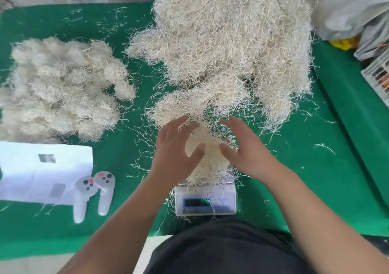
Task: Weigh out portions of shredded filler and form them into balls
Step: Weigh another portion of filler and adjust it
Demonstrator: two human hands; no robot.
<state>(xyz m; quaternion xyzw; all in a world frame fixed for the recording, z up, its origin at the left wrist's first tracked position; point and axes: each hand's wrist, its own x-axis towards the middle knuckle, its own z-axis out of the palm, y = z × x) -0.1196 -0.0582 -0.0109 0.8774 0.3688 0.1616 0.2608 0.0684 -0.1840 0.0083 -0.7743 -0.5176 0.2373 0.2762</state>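
Weighing a clump of filler on the scale

The person's left hand (pixel 176 145) and right hand (pixel 242 149) are spread open on each side of a small portion (pixel 207 157) of filler that sits on the scale (pixel 205 200); the palms face each other, a little apart, with fingers loose and not squeezing; it is hard to tell if they touch the strands; the scale's little screen is too blurry to read. The big heap of loose filler (pixel 231 37) lies just behind the scale on the green mat (pixel 130 189); the finished balls (pixel 61 88) are piled to the left. This looks like the weighing step; next, the hands likely need to close around the clump, lift it off, and roll it round.
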